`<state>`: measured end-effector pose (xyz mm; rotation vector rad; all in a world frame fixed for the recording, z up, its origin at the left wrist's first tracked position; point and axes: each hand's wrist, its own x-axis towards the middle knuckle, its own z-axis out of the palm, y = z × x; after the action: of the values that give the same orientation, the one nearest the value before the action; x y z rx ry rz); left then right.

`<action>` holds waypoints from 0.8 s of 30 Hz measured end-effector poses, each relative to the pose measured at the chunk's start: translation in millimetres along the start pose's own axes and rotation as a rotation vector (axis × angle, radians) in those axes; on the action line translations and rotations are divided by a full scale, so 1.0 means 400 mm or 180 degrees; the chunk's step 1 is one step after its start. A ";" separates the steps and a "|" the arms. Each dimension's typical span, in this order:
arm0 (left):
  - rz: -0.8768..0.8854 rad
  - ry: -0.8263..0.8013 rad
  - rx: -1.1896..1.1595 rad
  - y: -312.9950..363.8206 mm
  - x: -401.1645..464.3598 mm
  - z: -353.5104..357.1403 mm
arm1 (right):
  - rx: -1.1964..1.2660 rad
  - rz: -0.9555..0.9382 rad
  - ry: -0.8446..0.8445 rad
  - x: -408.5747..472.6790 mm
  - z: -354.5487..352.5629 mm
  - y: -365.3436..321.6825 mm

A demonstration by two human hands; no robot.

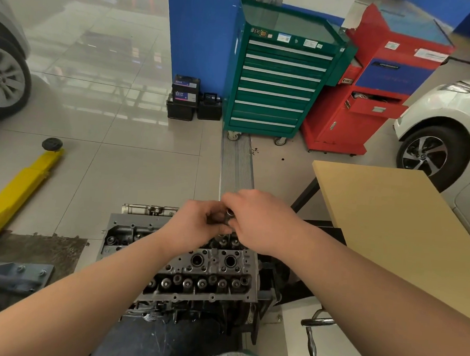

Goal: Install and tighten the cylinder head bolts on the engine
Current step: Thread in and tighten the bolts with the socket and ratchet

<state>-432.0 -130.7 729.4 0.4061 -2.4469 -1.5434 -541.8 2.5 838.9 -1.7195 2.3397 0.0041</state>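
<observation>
The grey cylinder head (195, 269) sits on the engine below me, with round bores and valve parts showing on top. Both hands meet above its far side. My left hand (195, 225) and my right hand (258, 220) both curl round a small dark metal tool or socket (229, 217) held between them. A thin shaft (220, 236) seems to run down from it toward the head. Most of the tool is hidden by my fingers.
A tan table (390, 228) stands at the right, with a metal crank handle (313, 336) below its near corner. A yellow lift arm (15, 189) lies on the floor at left. Green (278, 78) and red (377, 84) tool cabinets stand behind; cars flank both sides.
</observation>
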 end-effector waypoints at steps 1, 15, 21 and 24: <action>0.0030 -0.0135 -0.0075 0.003 -0.002 -0.004 | -0.0064 0.0055 0.0023 0.001 0.002 0.002; 0.0068 -0.0039 0.0132 0.000 0.006 0.001 | -0.0585 0.0369 0.0241 0.006 0.016 0.000; -0.0060 -0.0254 -0.0189 -0.003 0.008 -0.014 | -0.0265 -0.0006 0.0193 -0.001 0.006 0.003; -0.0075 -0.0216 -0.0007 -0.005 0.007 -0.010 | -0.0565 0.0330 0.0337 0.006 0.010 -0.002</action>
<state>-432.9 -135.9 729.3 0.3896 -2.4996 -1.5943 -541.2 0.6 834.5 -1.7126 2.5735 0.1465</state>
